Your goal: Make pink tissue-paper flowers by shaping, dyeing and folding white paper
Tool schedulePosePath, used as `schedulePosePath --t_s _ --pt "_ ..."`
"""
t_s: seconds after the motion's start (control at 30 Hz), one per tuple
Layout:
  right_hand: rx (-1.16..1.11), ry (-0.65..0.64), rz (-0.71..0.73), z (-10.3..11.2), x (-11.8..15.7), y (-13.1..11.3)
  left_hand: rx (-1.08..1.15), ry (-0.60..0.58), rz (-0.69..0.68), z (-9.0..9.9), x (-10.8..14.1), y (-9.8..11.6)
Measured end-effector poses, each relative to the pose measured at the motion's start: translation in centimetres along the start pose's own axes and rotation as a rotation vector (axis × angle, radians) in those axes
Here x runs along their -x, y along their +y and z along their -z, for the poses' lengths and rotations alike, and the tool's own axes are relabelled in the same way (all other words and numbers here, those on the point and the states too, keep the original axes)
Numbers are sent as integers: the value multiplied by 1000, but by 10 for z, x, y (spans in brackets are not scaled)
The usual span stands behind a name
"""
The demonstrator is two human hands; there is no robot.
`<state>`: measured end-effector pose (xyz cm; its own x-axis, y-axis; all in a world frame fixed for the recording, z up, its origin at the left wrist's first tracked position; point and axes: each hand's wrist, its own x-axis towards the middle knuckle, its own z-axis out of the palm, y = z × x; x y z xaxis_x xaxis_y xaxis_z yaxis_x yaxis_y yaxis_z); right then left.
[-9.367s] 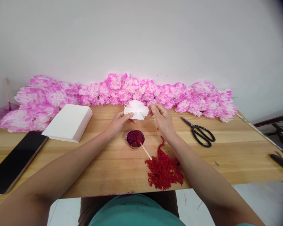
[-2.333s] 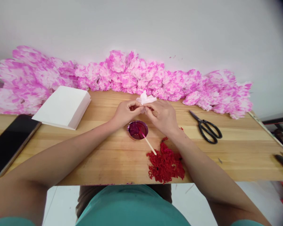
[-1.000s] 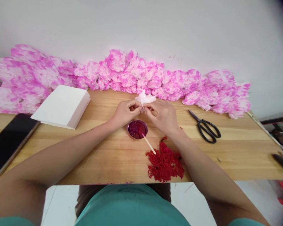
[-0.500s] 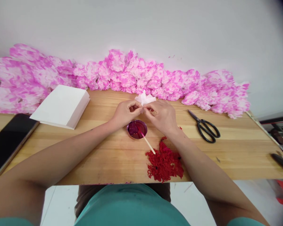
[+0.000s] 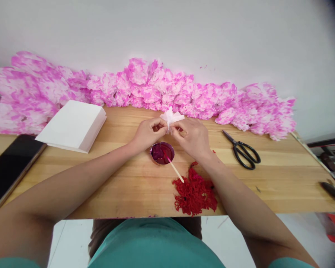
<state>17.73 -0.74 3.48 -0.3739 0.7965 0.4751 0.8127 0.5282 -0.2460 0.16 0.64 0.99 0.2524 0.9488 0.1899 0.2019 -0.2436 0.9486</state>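
A small piece of white, crinkled paper (image 5: 172, 116) is pinched at its lower part between my two hands. My left hand (image 5: 151, 133) holds it from the left with thumb and forefinger. From the right, my right hand (image 5: 190, 134) grips it in the same way, its fingertips close to those of the left. Just below them stands a small round bowl (image 5: 162, 153) of dark magenta liquid, with a thin stick (image 5: 175, 170) leaning out over its rim. The stick's pale end rests by a tangle of red yarn (image 5: 194, 193).
Pink and white paper flowers (image 5: 167, 87) line the wall. On the left are a stack of white paper (image 5: 72, 124) and a black phone (image 5: 11, 167). Black-handled scissors (image 5: 244, 150) lie right of my hands. A dark tool (image 5: 333, 192) sits at the right edge.
The fingertips of both hands have parted slightly, and a little more of the white paper shows between them. Everything else has stayed in place.
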Motion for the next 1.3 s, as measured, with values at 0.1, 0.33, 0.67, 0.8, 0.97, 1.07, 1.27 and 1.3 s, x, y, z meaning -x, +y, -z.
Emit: schedulePosePath --t_s 0.1,0.33,0.67,0.8,0.97,1.07,1.27,1.3 --pt "-14 -5 11 1 0 0 -15 6 -10 0 0 0" --pt "26 -10 39 -2 1 0 -103 22 -80 -2 1 -4" --pt "31 13 18 -1 0 -1 -50 8 -43 -2 1 -1" --pt "30 18 19 1 0 0 -28 5 -21 -1 1 0" --pt "-2 -3 24 1 1 -1 -15 -6 -31 -1 1 -1" --pt "13 -13 26 0 1 -1 -47 10 -41 -1 1 -2" --pt "41 -26 14 -1 1 -3 -152 29 -81 -1 2 -1" --pt "39 -22 12 -1 1 -3 -153 27 -82 -1 2 0"
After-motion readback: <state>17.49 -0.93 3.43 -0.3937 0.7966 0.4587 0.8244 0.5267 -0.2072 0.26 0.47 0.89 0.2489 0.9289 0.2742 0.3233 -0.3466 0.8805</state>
